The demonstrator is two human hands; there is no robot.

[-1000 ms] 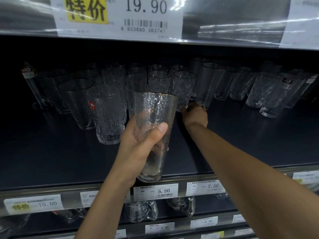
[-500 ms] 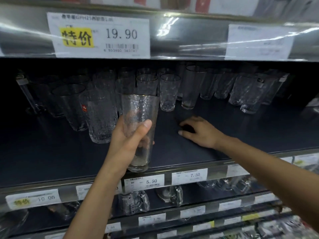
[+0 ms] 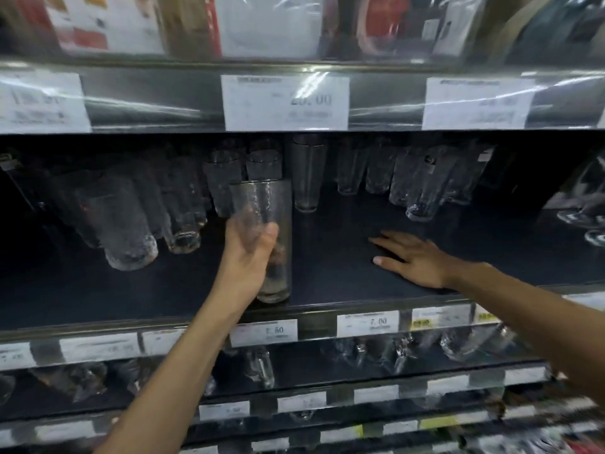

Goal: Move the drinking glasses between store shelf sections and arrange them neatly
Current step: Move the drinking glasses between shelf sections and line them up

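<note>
— Where is the textured glass point(image 3: 273, 204)?

— In the left hand point(image 3: 248, 257), upright, out near the front edge of the dark shelf point(image 3: 327, 283). The thumb lies across the near side of the glass at about mid-height. The fingers curl round the far side and show dimly through the wall. The rim stands clear above the hand and the base sticks out below it.

— Does the base sit on the shelf?

— I cannot tell; it is at the shelf surface or just above it.

— And the right hand point(image 3: 412, 260)?

— It lies flat, palm down, on the bare shelf to the right of the glass, apart from it. Its fingers are straight and spread, pointing left, and hold nothing.

— What stands around them?

— A cluster of textured glasses point(image 3: 127, 224) is to the left of the held one, some just behind it. A plain tall glass point(image 3: 306, 178) stands behind and slightly right. Another group of glasses point(image 3: 422, 188) is farther right, behind the right hand. All are upright, though the picture is blurred.

— Anything else?

— Price tags point(image 3: 263, 332) run along the shelf's front lip, and handled mugs point(image 3: 258, 365) stand on the shelf below.
</note>
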